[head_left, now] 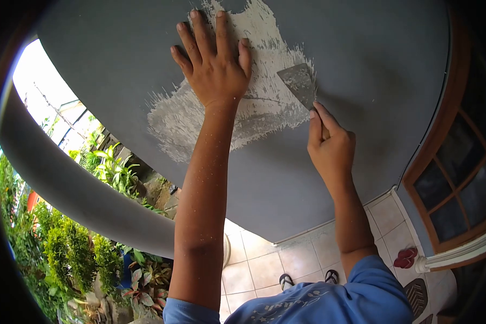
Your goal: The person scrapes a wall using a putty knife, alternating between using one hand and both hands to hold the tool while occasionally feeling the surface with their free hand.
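Observation:
My left hand (215, 67) lies flat with its fingers spread on a grey wall (129, 59), partly over a scraped patch. The patch (264, 81) is pale and whitish with ragged, jagged edges where the grey paint is gone. A putty knife (298, 83) with a worn, smeared triangular blade rests against the right edge of this patch. Its handle is wrapped by my right hand (332, 143), with a finger stretched along it towards the blade. Most of the handle is hidden in that hand. Small pale flecks dot my left forearm.
Below is a tiled floor (302, 256), where my sandalled feet show. A wood-framed window (456, 178) stands on the right, with red footwear (405, 257) and a dark mat (416, 297) beneath. A curved grey pillar (86, 183) and garden plants (70, 254) are on the left.

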`<action>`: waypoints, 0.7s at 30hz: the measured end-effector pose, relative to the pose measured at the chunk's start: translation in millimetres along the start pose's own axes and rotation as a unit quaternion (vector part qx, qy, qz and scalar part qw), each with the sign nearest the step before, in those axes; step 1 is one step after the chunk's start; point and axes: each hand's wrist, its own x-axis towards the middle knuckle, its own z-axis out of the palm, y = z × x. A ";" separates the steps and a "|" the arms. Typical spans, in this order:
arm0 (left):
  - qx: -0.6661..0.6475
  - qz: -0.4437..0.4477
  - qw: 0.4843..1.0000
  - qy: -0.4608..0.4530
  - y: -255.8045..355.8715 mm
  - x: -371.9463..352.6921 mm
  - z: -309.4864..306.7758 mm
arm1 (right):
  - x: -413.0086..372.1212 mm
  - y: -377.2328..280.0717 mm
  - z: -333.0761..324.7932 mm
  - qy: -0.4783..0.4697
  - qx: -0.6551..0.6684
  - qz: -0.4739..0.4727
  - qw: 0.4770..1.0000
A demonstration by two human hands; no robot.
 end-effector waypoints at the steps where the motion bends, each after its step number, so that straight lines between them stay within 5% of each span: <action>1: -0.009 0.001 1.000 -0.003 -0.4 -1.5 -1.2 | -3.8 0.1 6.2 -0.008 0.005 0.004 1.000; 11: -0.039 0.011 0.999 0.021 0.5 2.7 -5.2 | 43.3 18.0 37.1 0.149 0.070 -0.128 0.978; 17: -0.012 0.003 1.000 0.008 -2.9 1.7 -1.3 | 13.5 13.4 37.4 0.115 -0.058 -0.091 0.987; 21: -0.029 0.012 0.999 0.017 0.9 4.5 -4.1 | 33.6 12.6 32.4 0.121 -0.007 -0.097 0.988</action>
